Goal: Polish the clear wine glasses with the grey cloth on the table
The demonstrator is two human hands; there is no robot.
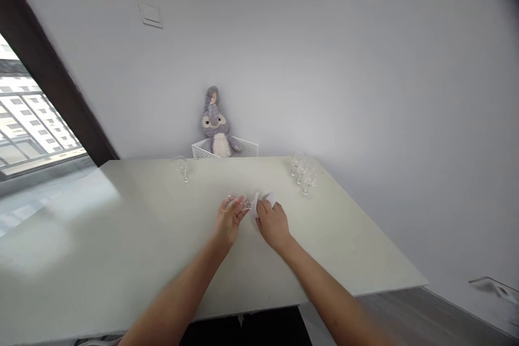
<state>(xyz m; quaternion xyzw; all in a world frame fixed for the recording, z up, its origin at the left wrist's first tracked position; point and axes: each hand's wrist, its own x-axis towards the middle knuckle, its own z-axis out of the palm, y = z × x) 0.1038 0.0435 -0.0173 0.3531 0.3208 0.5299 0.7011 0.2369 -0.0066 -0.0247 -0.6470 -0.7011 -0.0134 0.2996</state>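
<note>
My left hand (232,219) is closed around a small clear stemmed glass (245,204), which it holds tilted on its side over the table. My right hand (273,223) pinches a white tissue or cloth (254,206) close to the foot end of that glass. Whether the cloth touches the glass is hard to tell. Farther off to the left stands one clear stemmed glass (185,171). At the back right, several more stemmed glasses (300,173) are grouped close together.
A pale table (162,259) spreads beneath both hands, its right edge slanting toward me. Beyond its back edge a white perforated basket (249,150) holds a grey plush toy (217,125) against the wall. A window (34,113) is at the left.
</note>
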